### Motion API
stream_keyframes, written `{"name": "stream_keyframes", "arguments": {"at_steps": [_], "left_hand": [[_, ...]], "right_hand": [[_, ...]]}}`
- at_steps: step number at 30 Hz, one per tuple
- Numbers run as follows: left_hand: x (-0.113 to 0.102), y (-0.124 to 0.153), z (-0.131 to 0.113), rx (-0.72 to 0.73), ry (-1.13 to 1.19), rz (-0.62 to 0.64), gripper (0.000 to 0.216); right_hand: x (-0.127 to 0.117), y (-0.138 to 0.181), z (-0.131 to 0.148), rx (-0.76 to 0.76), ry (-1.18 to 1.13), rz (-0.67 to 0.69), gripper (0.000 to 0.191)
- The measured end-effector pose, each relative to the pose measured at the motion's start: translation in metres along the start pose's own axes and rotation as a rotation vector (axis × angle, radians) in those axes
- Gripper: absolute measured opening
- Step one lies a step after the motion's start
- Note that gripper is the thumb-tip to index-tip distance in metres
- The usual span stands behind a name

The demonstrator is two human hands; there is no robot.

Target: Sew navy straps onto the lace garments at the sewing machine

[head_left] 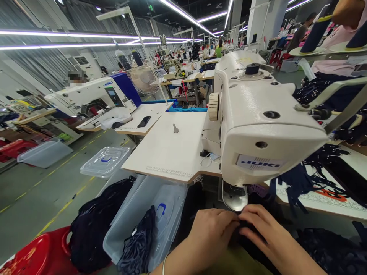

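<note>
My left hand [210,233] is closed, its fingers pinching the edge of a dark piece of fabric [240,233]. Facing it, my right hand [262,231] grips the same fabric with bent fingers. Both sets of fingertips nearly meet just below the rounded metal plate [235,198] under the head of a white sewing machine [269,126]. Much of the fabric is hidden behind the fingers and dark against the shadow, so its shape cannot be made out.
A white worktop [160,149] lies left of the machine. Below it stands a clear plastic bin [117,233] with dark straps, beside a dark fabric heap [94,229] and a red stool [37,252]. To the right, navy strips [298,187] and orange-handled scissors [329,194] lie on another tabletop.
</note>
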State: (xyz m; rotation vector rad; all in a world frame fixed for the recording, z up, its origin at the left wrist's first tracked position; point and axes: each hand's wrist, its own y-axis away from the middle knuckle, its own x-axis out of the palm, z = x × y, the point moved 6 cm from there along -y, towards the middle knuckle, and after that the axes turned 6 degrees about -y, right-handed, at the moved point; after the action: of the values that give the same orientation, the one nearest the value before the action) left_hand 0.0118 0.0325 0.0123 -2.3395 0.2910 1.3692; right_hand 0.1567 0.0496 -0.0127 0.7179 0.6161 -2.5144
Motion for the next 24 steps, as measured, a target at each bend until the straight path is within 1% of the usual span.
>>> {"name": "stream_keyframes", "arguments": {"at_steps": [1, 2, 4, 5, 7, 9, 10, 12, 13, 15, 16, 17, 19, 22, 24], "left_hand": [[0.002, -0.001, 0.002, -0.027, 0.016, 0.037, 0.006], [0.005, -0.002, 0.004, -0.043, 0.024, 0.074, 0.006], [0.013, -0.003, 0.010, -0.060, 0.008, 0.134, 0.005], [0.016, -0.003, 0.014, -0.065, -0.010, 0.152, 0.006], [0.020, -0.002, 0.027, -0.130, -0.050, 0.145, 0.011], [0.019, 0.000, 0.038, -0.217, -0.068, 0.119, 0.016], [0.019, 0.001, 0.040, -0.238, -0.047, 0.122, 0.016], [0.022, 0.002, 0.035, -0.215, 0.122, 0.177, 0.017], [0.025, 0.002, 0.030, -0.195, 0.255, 0.205, 0.018], [0.030, 0.003, 0.025, -0.223, 0.505, 0.211, 0.023], [0.033, 0.003, 0.026, -0.262, 0.576, 0.191, 0.023], [0.037, 0.003, 0.028, -0.301, 0.593, 0.167, 0.020], [0.043, 0.004, 0.032, -0.348, 0.567, 0.139, 0.011], [0.047, 0.006, 0.035, -0.358, 0.522, 0.134, 0.007], [0.047, 0.006, 0.033, -0.350, 0.488, 0.136, 0.009]], "right_hand": [[0.005, 0.002, 0.000, -0.016, 0.022, 0.036, 0.012], [0.008, 0.004, -0.002, -0.015, 0.031, 0.050, 0.014], [0.011, 0.006, -0.008, 0.028, -0.011, 0.056, 0.021], [0.011, 0.006, -0.012, 0.073, -0.060, 0.057, 0.022], [0.010, 0.006, -0.025, 0.206, -0.196, 0.056, 0.022], [0.011, 0.007, -0.040, 0.395, -0.352, 0.027, 0.024], [0.013, 0.008, -0.047, 0.484, -0.449, 0.001, 0.025], [0.022, 0.011, -0.054, 0.621, -0.670, -0.065, 0.026], [0.028, 0.013, -0.056, 0.670, -0.777, -0.104, 0.027], [0.040, 0.017, -0.056, 0.730, -0.931, -0.182, 0.028], [0.046, 0.019, -0.056, 0.742, -0.965, -0.217, 0.028], [0.049, 0.021, -0.056, 0.740, -0.972, -0.250, 0.027], [0.052, 0.024, -0.057, 0.692, -0.909, -0.287, 0.026], [0.046, 0.026, -0.056, 0.558, -0.652, -0.296, 0.026], [0.039, 0.025, -0.051, 0.458, -0.495, -0.260, 0.028]]}}
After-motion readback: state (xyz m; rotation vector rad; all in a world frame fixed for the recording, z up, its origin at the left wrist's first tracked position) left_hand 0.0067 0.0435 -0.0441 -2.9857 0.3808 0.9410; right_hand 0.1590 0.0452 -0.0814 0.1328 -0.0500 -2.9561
